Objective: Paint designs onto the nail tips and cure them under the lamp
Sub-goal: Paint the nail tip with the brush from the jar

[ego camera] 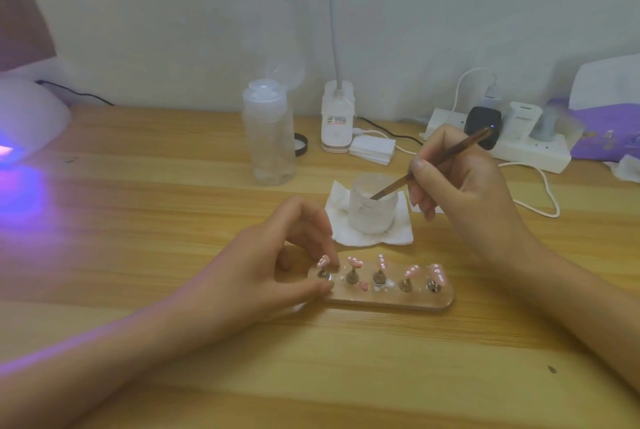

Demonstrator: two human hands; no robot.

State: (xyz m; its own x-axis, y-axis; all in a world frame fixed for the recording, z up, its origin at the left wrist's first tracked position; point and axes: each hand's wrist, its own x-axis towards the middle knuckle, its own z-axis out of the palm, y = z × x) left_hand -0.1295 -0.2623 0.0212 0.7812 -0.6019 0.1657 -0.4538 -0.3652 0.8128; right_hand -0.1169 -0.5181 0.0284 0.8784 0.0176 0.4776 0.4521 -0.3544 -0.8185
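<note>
Both hands work over the wooden table in the head view. The left hand has its thumb and curled fingers pinching the left end of the clear holder bar, which lies near the table's front edge. Five pink nail tips stand in a row on small pegs along the bar. The right hand grips a thin brown brush, whose tip dips into a frosted cup set on a white napkin just behind the bar. At the far left, the white curing lamp glows violet. A clear bottle stands behind the cup, and a white power strip lies at the right by the wall.
</note>
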